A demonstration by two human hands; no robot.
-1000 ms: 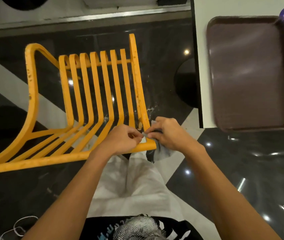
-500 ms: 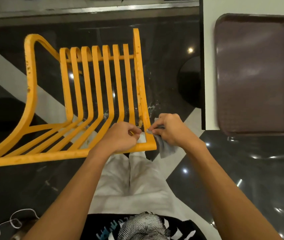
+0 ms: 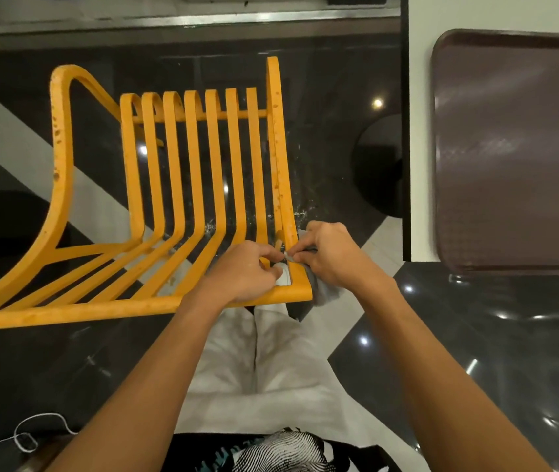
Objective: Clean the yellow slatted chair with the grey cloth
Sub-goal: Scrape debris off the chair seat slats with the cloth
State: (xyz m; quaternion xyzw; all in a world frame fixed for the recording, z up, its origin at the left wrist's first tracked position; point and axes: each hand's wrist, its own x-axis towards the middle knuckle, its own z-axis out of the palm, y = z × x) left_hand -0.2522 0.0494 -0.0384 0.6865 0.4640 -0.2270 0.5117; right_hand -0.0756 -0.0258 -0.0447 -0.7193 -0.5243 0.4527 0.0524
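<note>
The yellow slatted chair (image 3: 176,185) stands below me on a dark polished floor, seen from above, with brown specks along its side rails. At its near right corner my two hands meet. My right hand (image 3: 331,257) grips the grey cloth (image 3: 326,292), which hangs down outside the right rail. My left hand (image 3: 247,272) has its fingers curled inside the corner and pinches the cloth's edge against the rail. Most of the cloth is hidden under my right hand.
A white table (image 3: 421,97) with a brown tray (image 3: 510,148) stands at the right, close to the chair's right rail. A white cord (image 3: 22,437) lies on the floor at lower left. My legs are directly beneath the chair's front rail.
Both hands stayed at the chair's near right corner, shifting slightly along the rail. The camera view drifted left, so the tray moved toward the right edge.
</note>
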